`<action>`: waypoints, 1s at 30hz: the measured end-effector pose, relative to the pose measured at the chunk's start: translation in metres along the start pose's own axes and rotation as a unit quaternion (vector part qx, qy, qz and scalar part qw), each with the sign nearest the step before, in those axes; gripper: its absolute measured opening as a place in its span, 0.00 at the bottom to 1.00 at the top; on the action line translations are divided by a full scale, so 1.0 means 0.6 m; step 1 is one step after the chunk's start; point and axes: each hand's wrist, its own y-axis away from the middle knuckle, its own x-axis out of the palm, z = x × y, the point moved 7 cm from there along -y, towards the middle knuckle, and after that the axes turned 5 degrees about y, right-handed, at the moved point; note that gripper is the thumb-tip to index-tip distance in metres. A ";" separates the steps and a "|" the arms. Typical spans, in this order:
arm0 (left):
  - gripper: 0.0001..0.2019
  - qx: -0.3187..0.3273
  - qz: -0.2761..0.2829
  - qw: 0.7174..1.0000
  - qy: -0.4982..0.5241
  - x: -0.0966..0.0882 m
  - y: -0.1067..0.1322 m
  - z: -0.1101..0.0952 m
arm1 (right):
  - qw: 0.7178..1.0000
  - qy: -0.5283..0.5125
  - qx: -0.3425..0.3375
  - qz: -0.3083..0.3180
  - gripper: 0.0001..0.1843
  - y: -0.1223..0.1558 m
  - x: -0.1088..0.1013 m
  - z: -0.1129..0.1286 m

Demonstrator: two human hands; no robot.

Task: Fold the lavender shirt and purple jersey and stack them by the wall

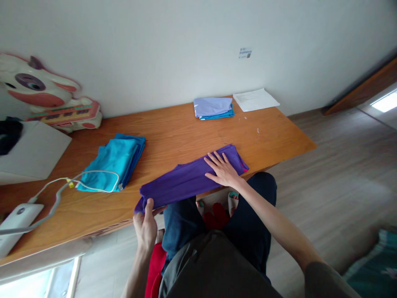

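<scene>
A purple garment (178, 182), folded into a long narrow strip, lies along the front edge of the wooden table. Its exact kind cannot be made out; a bit of pink shows at its right end. My left hand (145, 225) grips the left end at the table's edge, thumb on top and the fingers underneath, mostly hidden. Flat on the right part of the cloth rests my right hand (221, 169), its fingers spread. To the left is a folded stack of turquoise and dark blue clothes (107, 159) with a white cable (116, 176) across it.
Farther back on the table (164, 128) are a folded lavender and blue cloth pile (214, 107) and white papers (256, 99). At left stand a cow-shaped toy keyboard (62, 114), a white box (34, 153) and a white power bank (20, 225). A wall rises behind.
</scene>
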 end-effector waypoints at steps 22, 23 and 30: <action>0.17 0.243 0.378 0.877 -0.170 0.348 0.068 -0.113 | 0.498 -0.831 0.246 -0.007 0.31 0.006 0.008 -0.042; 0.14 0.252 0.370 0.874 -0.191 0.346 0.066 -0.100 | 0.526 -0.812 0.253 -0.006 0.29 0.009 0.012 -0.046; 0.21 0.321 0.348 0.820 -0.322 0.350 0.041 -0.043 | 0.779 -0.589 0.216 -0.022 0.50 -0.012 -0.020 -0.063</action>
